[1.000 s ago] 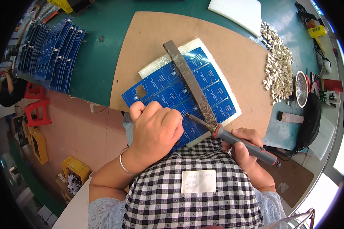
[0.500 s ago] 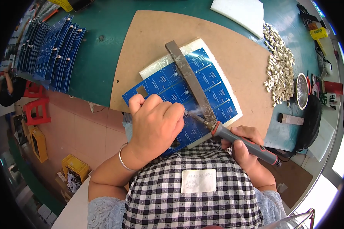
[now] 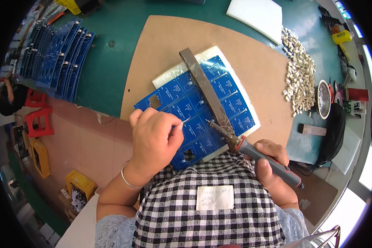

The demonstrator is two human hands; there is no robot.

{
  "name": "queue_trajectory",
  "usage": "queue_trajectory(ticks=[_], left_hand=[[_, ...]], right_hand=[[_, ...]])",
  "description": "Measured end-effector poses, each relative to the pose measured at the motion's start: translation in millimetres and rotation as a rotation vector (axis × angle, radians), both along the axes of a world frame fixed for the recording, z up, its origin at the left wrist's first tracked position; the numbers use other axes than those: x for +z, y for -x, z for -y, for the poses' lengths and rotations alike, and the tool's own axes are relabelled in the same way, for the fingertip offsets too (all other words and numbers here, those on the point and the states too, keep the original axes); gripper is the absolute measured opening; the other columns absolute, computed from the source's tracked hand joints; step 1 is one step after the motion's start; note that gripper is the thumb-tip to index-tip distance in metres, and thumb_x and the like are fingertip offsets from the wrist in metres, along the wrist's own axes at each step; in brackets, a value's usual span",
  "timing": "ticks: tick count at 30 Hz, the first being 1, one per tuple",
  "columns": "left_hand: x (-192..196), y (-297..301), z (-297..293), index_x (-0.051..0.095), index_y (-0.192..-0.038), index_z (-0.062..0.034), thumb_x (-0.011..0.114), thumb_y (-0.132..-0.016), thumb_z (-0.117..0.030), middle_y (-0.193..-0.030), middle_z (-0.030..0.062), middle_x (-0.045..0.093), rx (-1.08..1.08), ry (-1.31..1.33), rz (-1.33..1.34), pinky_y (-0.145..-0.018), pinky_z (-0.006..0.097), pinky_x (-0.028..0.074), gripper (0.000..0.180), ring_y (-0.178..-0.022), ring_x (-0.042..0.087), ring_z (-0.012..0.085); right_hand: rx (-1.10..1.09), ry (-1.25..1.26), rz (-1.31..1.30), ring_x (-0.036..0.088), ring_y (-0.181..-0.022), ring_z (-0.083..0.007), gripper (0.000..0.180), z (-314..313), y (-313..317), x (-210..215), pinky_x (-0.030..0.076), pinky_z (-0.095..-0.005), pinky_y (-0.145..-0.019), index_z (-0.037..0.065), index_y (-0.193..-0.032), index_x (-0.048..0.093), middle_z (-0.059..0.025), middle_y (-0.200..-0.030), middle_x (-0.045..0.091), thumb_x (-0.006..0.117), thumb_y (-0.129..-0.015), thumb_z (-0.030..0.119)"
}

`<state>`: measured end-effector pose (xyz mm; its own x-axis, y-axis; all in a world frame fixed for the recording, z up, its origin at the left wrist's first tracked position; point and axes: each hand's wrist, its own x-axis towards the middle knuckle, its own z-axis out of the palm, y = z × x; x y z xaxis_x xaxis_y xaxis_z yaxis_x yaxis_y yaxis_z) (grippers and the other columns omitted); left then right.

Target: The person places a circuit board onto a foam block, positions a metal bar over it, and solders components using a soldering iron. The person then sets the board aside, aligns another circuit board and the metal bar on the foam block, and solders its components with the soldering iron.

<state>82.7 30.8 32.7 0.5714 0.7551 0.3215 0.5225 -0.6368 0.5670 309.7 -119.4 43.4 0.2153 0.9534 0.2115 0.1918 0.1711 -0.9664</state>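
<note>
The blue circuit panel (image 3: 196, 133) is laid slantwise on a white foam pad (image 3: 213, 52), which is set on a brown sheet (image 3: 252, 66). The panel is crossed from above by a dark metal bar (image 3: 206, 86). Over the panel's left part, a thin silvery strand (image 3: 187, 120) is pinched between thumb and fingers of the left hand (image 3: 155, 134). A grey soldering iron (image 3: 257, 153) is gripped by the right hand (image 3: 269, 173), at the panel's lower right; its tip is held over the panel, though whether they touch cannot be told. Small metallic parts (image 3: 298, 76) are heaped right of the panel; blue boards (image 3: 62, 60) are stacked well to its left.
</note>
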Motion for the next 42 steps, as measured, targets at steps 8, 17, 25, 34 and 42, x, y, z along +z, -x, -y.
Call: queue_trajectory(ticks=[8, 17, 25, 34, 42], left_hand=[[0.1, -4.7, 0.3, 0.056, -0.075, -0.0135, 0.071, -0.066, -0.004, -0.077, -0.0006, 0.058, -0.039, -0.155, -0.073, -0.078, 0.037, 0.03, 0.02, -0.074, 0.053, 0.0189], [-2.0, -5.7, -2.7, 0.055, -0.074, -0.0133, 0.071, -0.066, -0.004, -0.074, -0.0007, 0.056, -0.03, -0.159, -0.077, -0.076, 0.037, 0.029, 0.02, -0.074, 0.051, 0.019], [-7.7, -8.9, -6.6, 0.053, -0.071, -0.0129, 0.07, -0.066, -0.003, -0.072, -0.001, 0.055, -0.021, -0.179, -0.068, -0.075, 0.037, 0.029, 0.02, -0.072, 0.051, 0.0185], [-3.7, -9.7, -12.3, 0.057, -0.072, -0.0134, 0.071, -0.067, -0.003, -0.068, -0.0026, 0.055, -0.006, -0.176, -0.059, -0.075, 0.036, 0.029, 0.018, -0.07, 0.051, 0.0167], [4.2, 5.2, -11.5, 0.06, -0.083, -0.0136, 0.072, -0.072, -0.006, -0.063, -0.0046, 0.053, 0.014, -0.091, 0.006, -0.075, 0.035, 0.031, 0.018, -0.064, 0.051, 0.0161]], right_hand=[[0.078, -0.043, 0.12, 0.062, -0.073, -0.0224, 0.022, -23.0, 0.5, 0.2, 0.046, -0.0352, -0.072, -0.001, -0.101, 0.055, -0.0143, -0.078, 0.065, 0.062, -0.088, 0.016], [0.102, 0.018, 0.168, 0.06, -0.076, -0.0208, 0.019, -31.2, 4.7, 1.5, 0.041, -0.0364, -0.082, 0.0, -0.098, 0.058, -0.0106, -0.079, 0.068, 0.064, -0.086, 0.014], [0.105, 0.037, 0.152, 0.06, -0.078, -0.0204, 0.019, -35.6, 6.6, 2.4, 0.041, -0.0367, -0.084, 0.001, -0.099, 0.058, -0.0104, -0.079, 0.068, 0.064, -0.086, 0.013], [0.101, 0.047, 0.176, 0.062, -0.074, -0.0191, 0.019, -37.7, 7.1, 3.2, 0.037, -0.0381, -0.088, 0.002, -0.098, 0.058, -0.0089, -0.079, 0.069, 0.064, -0.085, 0.015], [0.048, -0.034, 0.113, 0.063, -0.073, -0.0178, 0.017, -26.6, 5.3, -1.9, 0.035, -0.0379, -0.089, 0.003, -0.098, 0.057, -0.0086, -0.079, 0.069, 0.061, -0.087, 0.015]])
